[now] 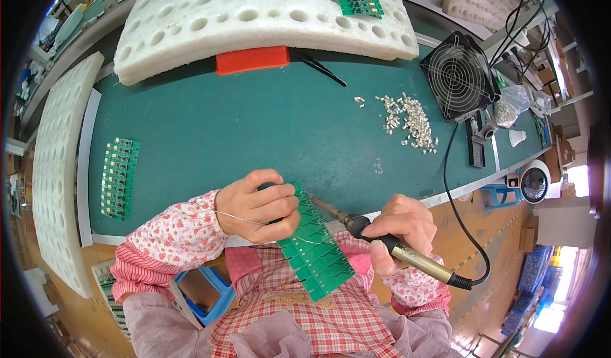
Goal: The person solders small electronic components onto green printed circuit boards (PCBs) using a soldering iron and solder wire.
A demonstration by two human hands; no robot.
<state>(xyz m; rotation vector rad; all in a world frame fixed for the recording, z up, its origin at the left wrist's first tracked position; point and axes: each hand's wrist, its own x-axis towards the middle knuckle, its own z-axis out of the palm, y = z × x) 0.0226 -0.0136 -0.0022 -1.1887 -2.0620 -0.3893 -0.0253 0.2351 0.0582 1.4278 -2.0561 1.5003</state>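
Observation:
My left hand (261,206) is closed on the upper end of a long green circuit board (316,250), which hangs at a slant over my lap at the table's front edge. A thin solder wire (305,240) runs past the same hand, its end lying over the board. In my right hand (402,225) is a soldering iron (420,260), fingers wrapped round its dark grip. The iron's tip (320,203) points up and left, close to the board's right edge; whether it touches cannot be made out.
Small silver parts (410,121) lie heaped on the green mat (254,122), near a black fan (457,78). Another populated board (121,178) lies at left. Behind are a white foam block (267,27), a red box (252,60) and tweezers (324,70). The iron's cable (453,196) loops at right.

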